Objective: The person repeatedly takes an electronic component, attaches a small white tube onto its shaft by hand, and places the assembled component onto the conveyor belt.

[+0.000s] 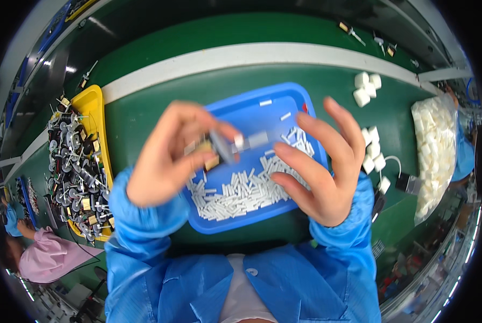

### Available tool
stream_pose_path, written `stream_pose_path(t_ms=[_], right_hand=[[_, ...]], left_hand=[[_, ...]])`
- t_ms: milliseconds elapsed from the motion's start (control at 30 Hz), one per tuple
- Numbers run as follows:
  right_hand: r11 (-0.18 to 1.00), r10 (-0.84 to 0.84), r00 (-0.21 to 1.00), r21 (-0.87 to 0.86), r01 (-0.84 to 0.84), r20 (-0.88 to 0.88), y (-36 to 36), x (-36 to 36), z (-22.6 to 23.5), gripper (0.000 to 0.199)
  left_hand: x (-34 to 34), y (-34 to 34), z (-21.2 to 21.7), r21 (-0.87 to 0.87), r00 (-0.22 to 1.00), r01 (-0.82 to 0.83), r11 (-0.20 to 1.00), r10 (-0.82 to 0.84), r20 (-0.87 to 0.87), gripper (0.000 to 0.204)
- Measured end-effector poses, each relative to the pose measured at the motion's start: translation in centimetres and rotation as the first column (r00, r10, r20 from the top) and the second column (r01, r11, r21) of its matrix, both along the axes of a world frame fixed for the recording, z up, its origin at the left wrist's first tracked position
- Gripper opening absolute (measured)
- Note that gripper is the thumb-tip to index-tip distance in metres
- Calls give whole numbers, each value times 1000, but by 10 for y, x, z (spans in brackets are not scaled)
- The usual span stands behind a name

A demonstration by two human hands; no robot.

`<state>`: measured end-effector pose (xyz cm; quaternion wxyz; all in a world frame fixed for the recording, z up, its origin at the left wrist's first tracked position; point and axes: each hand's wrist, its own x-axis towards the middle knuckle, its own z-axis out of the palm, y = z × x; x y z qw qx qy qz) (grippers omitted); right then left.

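In my left hand (pixel 163 148) is a small shaft assembly (pixel 223 146), with a grey disc and a tan block, pinched between thumb and fingers. Its shaft points right and carries a pale sleeve, smeared by motion. To the right of that shaft, my right hand (pixel 329 172) is open, fingers spread and holding nothing. Both hands are above a blue tray (pixel 219 229). Many short white tubes (pixel 241 194) lie loose in it, heaped along the near and right sides.
A yellow bin (pixel 98 107) at the left is piled with similar shaft assemblies (pixel 76 172). White foam-like blocks (pixel 371 148) sit at the right, beside a clear bag (pixel 434 156) full of them. A white rail (pixel 262 54) crosses behind the tray. Another person's pink sleeve (pixel 52 255) shows far left.
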<state>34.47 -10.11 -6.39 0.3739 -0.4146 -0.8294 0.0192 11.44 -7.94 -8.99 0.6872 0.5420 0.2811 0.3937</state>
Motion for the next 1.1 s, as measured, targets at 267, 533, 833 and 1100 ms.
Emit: stream_pose_path(t_ms=[267,533,833,1100], right_hand=[[848,475,858,-159,-506,-196,-10,-10,3,29],[782,524,807,-223,-582,-271,-29,-16,6,27],[828,543,831,-87,-554,-124,-45,-20,8,28],[868,494,867,-31,-496,-64,-56,-23,8,31]], left_hand=[[7,-85,27,75,983,-139,987,147,-111,38],[4,-105,26,-21,968,-168,986,161,-191,61],[0,-115,35,237,841,-116,964,223,-493,46],[1,-123,32,311,844,-151,938,286,-453,45]])
